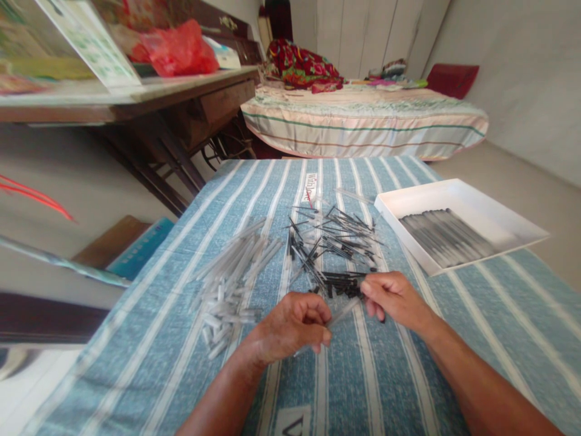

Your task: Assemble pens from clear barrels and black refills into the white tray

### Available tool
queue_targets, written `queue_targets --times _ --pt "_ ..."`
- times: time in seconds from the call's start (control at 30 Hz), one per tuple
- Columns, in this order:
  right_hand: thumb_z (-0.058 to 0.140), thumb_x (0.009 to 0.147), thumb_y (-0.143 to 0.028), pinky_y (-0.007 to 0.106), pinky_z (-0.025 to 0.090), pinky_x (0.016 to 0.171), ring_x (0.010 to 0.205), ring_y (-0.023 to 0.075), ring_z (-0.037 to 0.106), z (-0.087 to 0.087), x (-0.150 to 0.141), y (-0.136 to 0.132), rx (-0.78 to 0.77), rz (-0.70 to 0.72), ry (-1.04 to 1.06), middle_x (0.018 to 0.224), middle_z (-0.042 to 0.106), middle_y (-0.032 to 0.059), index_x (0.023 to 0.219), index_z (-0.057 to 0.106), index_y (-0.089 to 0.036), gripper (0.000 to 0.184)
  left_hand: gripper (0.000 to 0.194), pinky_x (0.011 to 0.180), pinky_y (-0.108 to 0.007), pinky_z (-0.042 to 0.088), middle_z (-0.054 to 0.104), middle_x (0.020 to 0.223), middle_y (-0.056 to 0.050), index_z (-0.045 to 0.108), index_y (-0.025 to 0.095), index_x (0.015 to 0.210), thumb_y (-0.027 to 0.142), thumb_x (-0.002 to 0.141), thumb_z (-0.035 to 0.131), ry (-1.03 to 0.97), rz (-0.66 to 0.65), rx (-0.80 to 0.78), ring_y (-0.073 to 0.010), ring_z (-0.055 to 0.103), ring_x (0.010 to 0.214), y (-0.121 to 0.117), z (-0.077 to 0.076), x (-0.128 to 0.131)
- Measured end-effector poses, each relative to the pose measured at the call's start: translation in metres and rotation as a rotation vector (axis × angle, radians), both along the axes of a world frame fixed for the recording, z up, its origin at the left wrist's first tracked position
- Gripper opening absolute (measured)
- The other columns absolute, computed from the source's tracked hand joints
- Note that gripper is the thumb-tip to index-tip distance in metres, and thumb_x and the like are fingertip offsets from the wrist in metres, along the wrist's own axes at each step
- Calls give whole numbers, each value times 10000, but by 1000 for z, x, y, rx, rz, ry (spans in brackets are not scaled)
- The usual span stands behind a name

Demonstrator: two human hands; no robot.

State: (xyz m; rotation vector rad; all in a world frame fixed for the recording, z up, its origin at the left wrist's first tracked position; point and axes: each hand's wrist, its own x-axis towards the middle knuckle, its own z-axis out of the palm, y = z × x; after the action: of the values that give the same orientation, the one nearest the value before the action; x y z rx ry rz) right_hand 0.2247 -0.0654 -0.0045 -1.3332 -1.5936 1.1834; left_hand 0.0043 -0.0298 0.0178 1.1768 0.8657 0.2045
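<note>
My left hand (297,321) is closed around a translucent pen barrel (344,312), which slants up toward my right. At its upper end my right hand (394,298) is pinched shut; what lies between those fingertips is too small to make out. Just beyond both hands is a loose pile of thin black-and-clear pen refills (342,242), with a denser cluster of black pieces (340,283) at its near side. To the left lie more translucent barrels (242,254), and nearer me a heap of short translucent caps (222,321).
A white open box (490,209) on the right holds a row of dark-and-clear pens (447,236). Everything rests on a blue striped tablecloth (163,363). A desk with a red plastic bag (181,48) stands to the left, and a bed (363,121) is beyond the table.
</note>
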Motion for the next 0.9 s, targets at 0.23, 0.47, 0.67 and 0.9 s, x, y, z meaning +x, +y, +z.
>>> queue_targets --times 0.23,0.47,0.67,0.9 --pt "451 858 -475 171 350 381 352 63 463 0 -1 0 -22 20 -31 445 544 -12 540 487 -157 450 169 429 -164 337 582 502 58 548 135 688 138 585 682 -14 -36 13 -67 523 437 1 -2 0" --pt "520 821 -461 175 390 413 420 81 528 3 0 0 -47 34 14 551 603 -6 708 557 -156 328 165 426 -166 328 579 506 58 545 137 698 138 598 675 0 -28 27 -68 517 436 1 -4 -1" --pt "430 858 -491 172 356 380 357 67 471 2 -2 1 -83 10 -45 465 554 -15 580 500 -161 437 171 432 -167 332 586 505 58 543 140 706 130 596 672 4 -19 30 -70 521 435 2 -5 0" --pt "413 864 -496 172 342 365 329 62 447 1 -1 1 -103 20 -68 421 526 -20 533 460 -169 468 172 432 -167 340 569 497 67 537 139 688 145 590 678 -6 -13 17 -63 508 431 0 -3 1"
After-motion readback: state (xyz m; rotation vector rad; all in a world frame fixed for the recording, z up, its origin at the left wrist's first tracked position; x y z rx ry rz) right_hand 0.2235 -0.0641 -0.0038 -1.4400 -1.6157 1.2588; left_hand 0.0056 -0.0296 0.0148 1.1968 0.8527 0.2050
